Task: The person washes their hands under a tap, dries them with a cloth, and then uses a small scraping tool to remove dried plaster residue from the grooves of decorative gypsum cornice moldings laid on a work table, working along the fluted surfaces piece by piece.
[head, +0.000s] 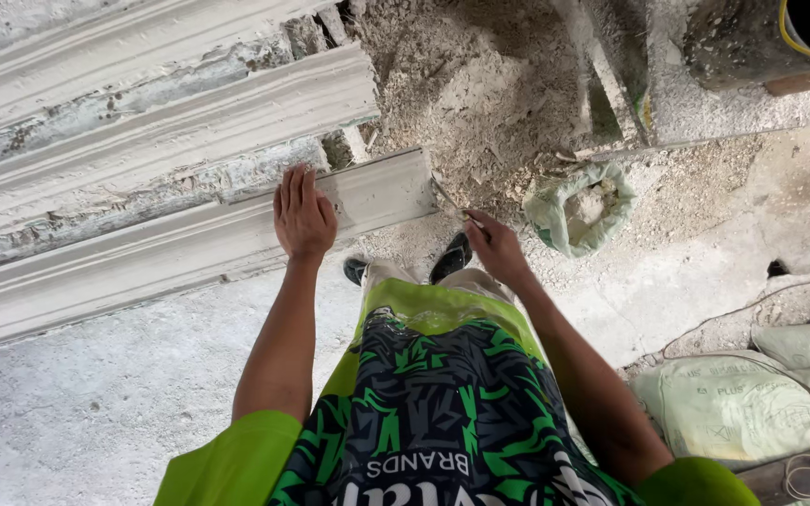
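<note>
The left hand (303,214) is laid flat, fingers together, on the moulded plaster strip (189,248) beneath it, apparently steadying it. A thin blade (449,199) is pinched by the right hand (494,245).

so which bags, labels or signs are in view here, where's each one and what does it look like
open sack: on the floor right of the right hand, pale green, top rolled down, powder inside.
stacked sacks: lower right, full, pale green, faint print.
shirt print: bottom centre, white lettering on a black and green pattern.
No signs or screens.
</note>
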